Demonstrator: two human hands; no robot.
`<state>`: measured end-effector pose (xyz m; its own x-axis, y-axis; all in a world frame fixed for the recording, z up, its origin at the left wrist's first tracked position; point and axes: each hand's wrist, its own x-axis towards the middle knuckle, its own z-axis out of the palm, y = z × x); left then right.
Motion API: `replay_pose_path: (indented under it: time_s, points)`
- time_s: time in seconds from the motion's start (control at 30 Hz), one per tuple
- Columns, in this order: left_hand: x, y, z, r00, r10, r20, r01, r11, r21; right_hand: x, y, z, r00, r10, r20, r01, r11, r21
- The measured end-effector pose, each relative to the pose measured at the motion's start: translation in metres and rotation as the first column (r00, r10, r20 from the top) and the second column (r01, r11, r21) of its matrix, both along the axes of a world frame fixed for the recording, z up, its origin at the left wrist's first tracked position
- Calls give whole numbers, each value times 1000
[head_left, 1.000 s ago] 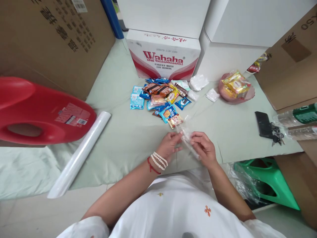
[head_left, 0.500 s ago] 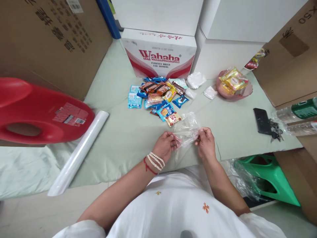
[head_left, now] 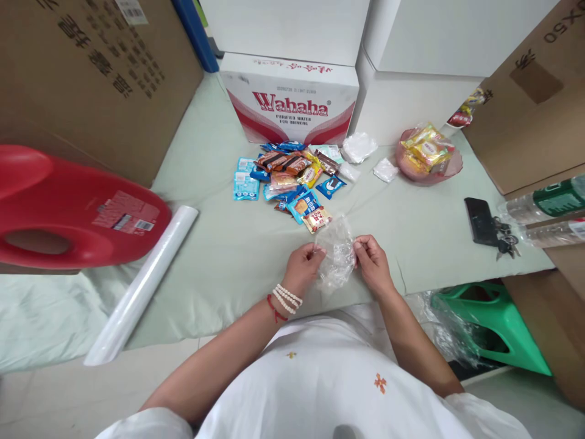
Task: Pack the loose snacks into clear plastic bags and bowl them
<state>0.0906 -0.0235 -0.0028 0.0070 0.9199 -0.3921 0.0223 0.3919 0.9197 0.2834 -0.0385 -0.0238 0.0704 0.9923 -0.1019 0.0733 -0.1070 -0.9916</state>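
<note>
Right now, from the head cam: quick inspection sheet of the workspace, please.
Surface: pale green cloth, lightly creased.
Job's things: clear plastic bag, crumpled, held between both hands.
Clutter: snack packets heaped just beyond the bag; roll of clear film and red jug at left; pink bowl with yellow packets, phone and keys at right.
Grippers: left hand and right hand each pinch an edge of the bag.
Cables: nothing seen.
Surroundings: Wahaha box, cardboard boxes, green stool, bottles.
</note>
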Motion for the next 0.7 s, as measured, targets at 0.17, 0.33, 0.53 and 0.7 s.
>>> replay_pose_path:
  time_s: [0.17,0.33,0.53,0.7]
  points:
    - [3,-3,2,997,29,-78,-9,972,237,5,1,6,944,-219,248,204,975,82]
    - [7,-12,6,990,-25,-137,66,950,305,-14,17,6,868,-147,474,88,986,144]
    - [-9,-14,4,983,38,-178,15,957,289,-24,35,2,936,-49,349,31,998,58]
    - [-27,-13,6,992,117,46,-122,986,118,-14,33,14,989,-111,-93,99,987,-126]
